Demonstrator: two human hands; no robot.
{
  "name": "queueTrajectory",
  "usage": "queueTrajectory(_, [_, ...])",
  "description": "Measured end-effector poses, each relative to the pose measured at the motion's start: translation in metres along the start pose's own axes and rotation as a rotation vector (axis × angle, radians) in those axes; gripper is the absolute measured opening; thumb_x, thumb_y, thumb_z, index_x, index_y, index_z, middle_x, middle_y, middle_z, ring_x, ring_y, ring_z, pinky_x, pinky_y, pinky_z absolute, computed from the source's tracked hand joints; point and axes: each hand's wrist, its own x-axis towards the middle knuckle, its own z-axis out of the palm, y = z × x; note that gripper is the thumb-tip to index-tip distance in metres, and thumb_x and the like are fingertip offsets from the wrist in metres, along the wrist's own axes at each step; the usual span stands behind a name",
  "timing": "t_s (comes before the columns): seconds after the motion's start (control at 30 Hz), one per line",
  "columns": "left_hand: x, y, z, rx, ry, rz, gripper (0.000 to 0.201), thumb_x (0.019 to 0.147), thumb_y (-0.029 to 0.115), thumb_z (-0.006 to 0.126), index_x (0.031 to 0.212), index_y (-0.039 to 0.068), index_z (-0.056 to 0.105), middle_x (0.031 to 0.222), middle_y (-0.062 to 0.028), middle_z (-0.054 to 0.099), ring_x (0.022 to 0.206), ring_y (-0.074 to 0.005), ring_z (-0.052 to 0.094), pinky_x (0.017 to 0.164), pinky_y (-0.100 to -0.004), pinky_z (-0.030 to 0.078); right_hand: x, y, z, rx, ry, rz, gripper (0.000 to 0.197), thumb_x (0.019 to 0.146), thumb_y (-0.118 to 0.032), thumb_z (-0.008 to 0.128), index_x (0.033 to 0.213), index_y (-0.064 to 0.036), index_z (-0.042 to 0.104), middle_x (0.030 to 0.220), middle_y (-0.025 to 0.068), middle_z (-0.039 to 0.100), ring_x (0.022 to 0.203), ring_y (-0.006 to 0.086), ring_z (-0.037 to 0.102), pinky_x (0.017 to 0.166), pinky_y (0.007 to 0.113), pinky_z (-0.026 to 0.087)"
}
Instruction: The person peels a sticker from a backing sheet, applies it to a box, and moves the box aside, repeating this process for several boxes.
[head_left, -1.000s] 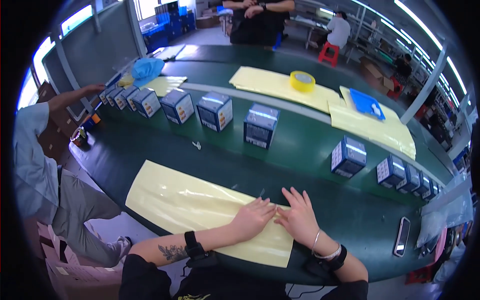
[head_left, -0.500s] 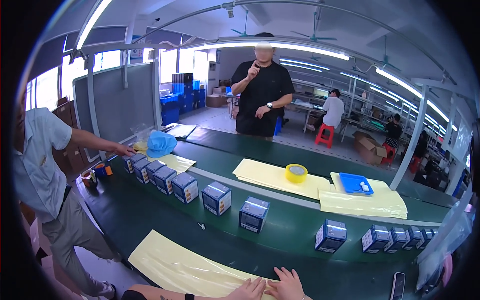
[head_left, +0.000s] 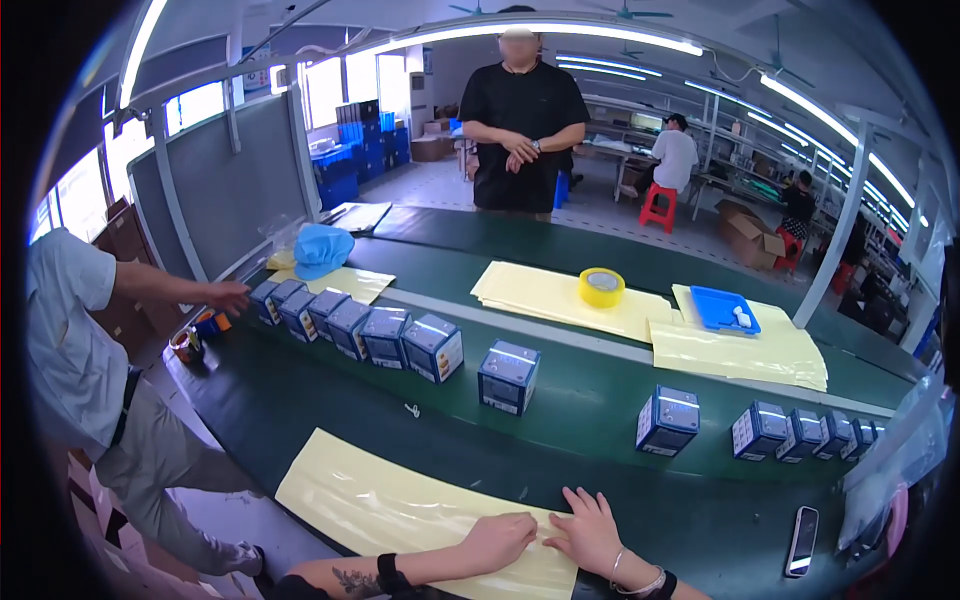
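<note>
A long pale yellow glossy sheet (head_left: 390,505) lies on the dark green work surface in front of me. Near its right end, my left hand (head_left: 497,543) rests with fingers curled and tips pinched together; whatever they grip is too small to make out. Close beside it is my right hand (head_left: 588,535), fingers spread and pointing away from me, its thumb reaching toward the left fingertips. Beyond the sheet, blue boxes stand in a row, one (head_left: 508,377) in the middle and another (head_left: 668,420) farther right.
A phone (head_left: 801,541) lies to the right, near a clear plastic bag (head_left: 905,450). Farther back are stacked yellow sheets (head_left: 540,295), a yellow tape roll (head_left: 601,288) and a blue tray (head_left: 722,310). One person stands opposite; another's hand (head_left: 228,296) is beside the left boxes.
My left fingers have curled into a pinch. The boxes at the left stand closer together. The person opposite has lowered a raised hand; the left person's hand has drawn back from the boxes.
</note>
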Motion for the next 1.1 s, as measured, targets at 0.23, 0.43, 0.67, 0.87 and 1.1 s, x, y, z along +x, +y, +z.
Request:
queueTrajectory(0.23, [0.029,-0.008,-0.040,-0.354,0.053,0.029,0.018,0.082,0.017,0.069,0.084,0.003,0.059,0.103,-0.0122,0.065,0.098,-0.0290,0.063,0.087,-0.0340,0.049,-0.007,0.052,-0.037,0.386,-0.039,-0.204,0.055,0.071,-0.036,0.077,0.119,-0.0122,0.063,0.143,0.0295,0.031,0.136,0.0434,0.027,0.111,0.051,0.023])
queueTrajectory(0.43, [0.099,0.041,-0.061,-0.136,-0.111,0.166,0.020,0.078,0.016,0.071,0.086,0.006,0.056,0.106,-0.0101,0.060,0.102,-0.0297,0.055,0.088,-0.0377,0.044,-0.014,0.151,-0.111,0.134,0.411,0.185,0.075,0.057,-0.021,0.087,0.125,-0.0124,0.056,0.146,0.0216,0.029,0.136,0.0409,0.027,0.111,0.046,0.025])
queueTrajectory(0.67, [0.159,0.082,-0.032,-0.109,-0.091,0.368,0.021,0.076,0.015,0.072,0.085,0.007,0.056,0.108,-0.0074,0.057,0.105,-0.0275,0.050,0.091,-0.0375,0.039,0.006,0.196,-0.055,0.482,0.532,0.249,0.072,0.054,-0.009,0.085,0.121,-0.0102,0.058,0.139,0.0179,0.036,0.124,0.0374,0.043,0.102,0.041,0.040])
queueTrajectory(0.87, [0.186,0.077,-0.023,-0.032,0.156,0.439,0.021,0.072,0.014,0.075,0.083,0.008,0.058,0.109,-0.0067,0.057,0.106,-0.0273,0.050,0.092,-0.0397,0.036,0.024,0.179,-0.046,0.510,0.662,0.130,0.063,0.056,-0.007,0.083,0.114,-0.0085,0.060,0.133,0.0180,0.043,0.118,0.0360,0.050,0.096,0.040,0.045])
queueTrajectory(1.1, [0.195,0.076,-0.019,0.060,0.275,0.428,0.021,0.071,0.013,0.076,0.082,0.010,0.058,0.107,-0.0052,0.057,0.104,-0.0247,0.050,0.093,-0.0398,0.033,0.025,0.174,-0.041,0.507,0.667,0.030,0.061,0.058,-0.007,0.083,0.114,-0.0092,0.061,0.131,0.0174,0.043,0.115,0.0357,0.052,0.088,0.039,0.051])
